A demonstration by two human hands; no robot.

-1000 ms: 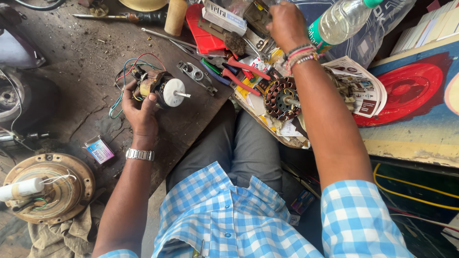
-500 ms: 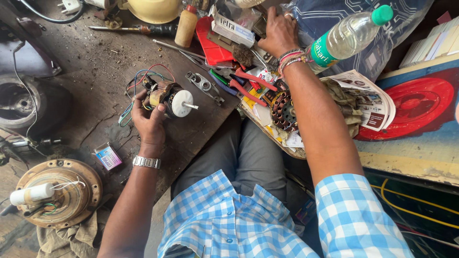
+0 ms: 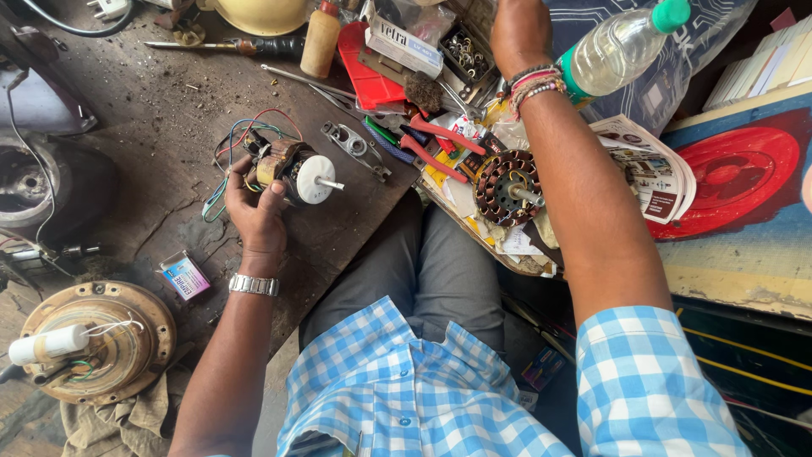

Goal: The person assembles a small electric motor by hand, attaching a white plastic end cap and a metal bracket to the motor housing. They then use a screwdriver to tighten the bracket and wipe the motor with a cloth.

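1. Where the work is centred, a small motor [image 3: 288, 173] is held in the left hand [image 3: 258, 216], just above the dark workbench [image 3: 161, 127] at its middle. The fingers are curled shut around the copper-wound body; the white hub and thin steel shaft are left clear, pointing right.
2. The motor is judged to be dense and heavy for its bulk, stiff and not slippery. Its loose coloured wires [image 3: 233, 148] and the fine windings are judged fragile; a hold is best taken on the metal body, never on the wires or shaft.
3. The right hand [image 3: 518, 34] is reached out over the cluttered tray [image 3: 474, 224] at the top of the view. Its fingers are cut off by the frame edge, so whether anything is gripped cannot be told.
4. Within the tray, a round wound coil ring [image 3: 506, 186], red-handled pliers [image 3: 436, 144] and a small brush [image 3: 421, 91] are noted. A clear bottle [image 3: 613, 46] with a green cap lies just beside the right wrist.
5. On the bench, a screwdriver [image 3: 220, 45], a tan bottle [image 3: 321, 41] and a small card packet [image 3: 184, 275] are seen.
6. The bench surface is worn, scratched and strewn with grit. A brass-coloured fan housing [image 3: 97, 343] rests on a rag at lower left. The room is cramped and crowded with parts.
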